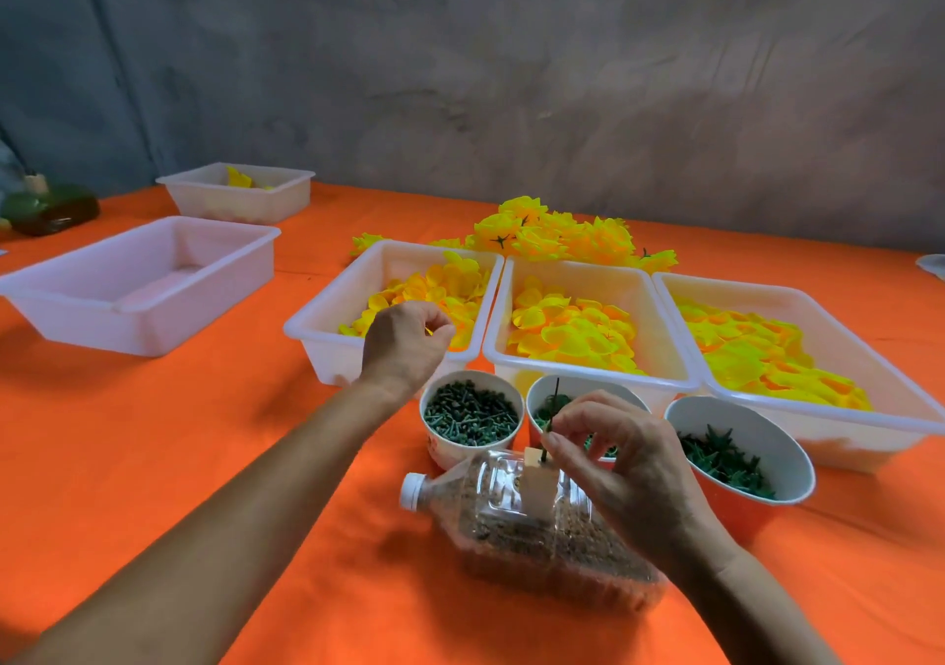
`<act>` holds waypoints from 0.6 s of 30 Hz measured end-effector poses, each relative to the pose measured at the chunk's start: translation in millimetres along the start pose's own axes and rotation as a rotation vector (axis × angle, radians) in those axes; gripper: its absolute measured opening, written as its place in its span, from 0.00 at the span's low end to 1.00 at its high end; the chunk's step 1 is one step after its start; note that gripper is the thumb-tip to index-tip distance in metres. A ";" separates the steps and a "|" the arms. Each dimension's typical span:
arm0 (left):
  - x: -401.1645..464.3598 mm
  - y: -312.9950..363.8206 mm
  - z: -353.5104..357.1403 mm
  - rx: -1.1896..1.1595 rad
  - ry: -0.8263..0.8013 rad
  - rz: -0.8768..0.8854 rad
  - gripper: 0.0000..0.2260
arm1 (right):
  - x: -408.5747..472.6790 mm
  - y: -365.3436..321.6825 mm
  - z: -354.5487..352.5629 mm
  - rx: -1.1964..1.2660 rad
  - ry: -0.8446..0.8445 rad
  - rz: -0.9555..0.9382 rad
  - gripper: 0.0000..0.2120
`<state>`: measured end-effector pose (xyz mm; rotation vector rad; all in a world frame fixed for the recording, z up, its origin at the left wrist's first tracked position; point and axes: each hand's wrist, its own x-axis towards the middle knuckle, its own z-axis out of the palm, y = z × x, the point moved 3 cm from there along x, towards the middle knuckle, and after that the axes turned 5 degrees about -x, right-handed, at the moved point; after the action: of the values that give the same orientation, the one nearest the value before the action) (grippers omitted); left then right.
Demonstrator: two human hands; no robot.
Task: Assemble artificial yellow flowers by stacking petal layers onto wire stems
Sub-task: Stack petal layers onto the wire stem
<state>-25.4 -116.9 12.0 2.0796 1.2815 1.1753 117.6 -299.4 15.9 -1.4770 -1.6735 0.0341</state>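
Three white trays hold yellow petal layers: a left tray [327, 337], a middle tray [498, 352] and a right tray [869, 429]. My left hand [401, 345] hovers over the left tray's near end, fingers pinched on what looks like a small yellow petal [429, 331]. My right hand [629, 455] pinches a thin dark wire stem [553, 401] standing upright over a plastic bottle [516, 521] that lies on its side. A heap of finished yellow flowers [557, 232] lies behind the trays.
Three paper cups hold green parts: left cup [470, 416], middle cup [578, 393], right cup [741, 455]. An empty white tray [138, 286] and another tray [235, 191] sit at left on the orange cloth [204, 434]. A dark object [51, 209] rests far left.
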 end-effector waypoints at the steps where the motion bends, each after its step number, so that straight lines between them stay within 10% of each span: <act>1: 14.0 -6.1 0.5 0.088 -0.017 -0.022 0.05 | 0.2 0.4 -0.5 0.005 -0.008 -0.003 0.09; 10: 80.4 -32.0 51.8 0.511 -0.665 -0.089 0.20 | 1.5 1.8 -1.2 0.100 -0.025 0.009 0.08; 18: 89.3 -37.1 74.1 0.775 -0.745 -0.044 0.09 | 3.6 3.2 -2.7 0.152 -0.054 0.011 0.06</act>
<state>36.5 -15.7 -16.0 2.5820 1.4743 -0.2299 122.2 -296.9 17.9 -1.3818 -1.6670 0.2044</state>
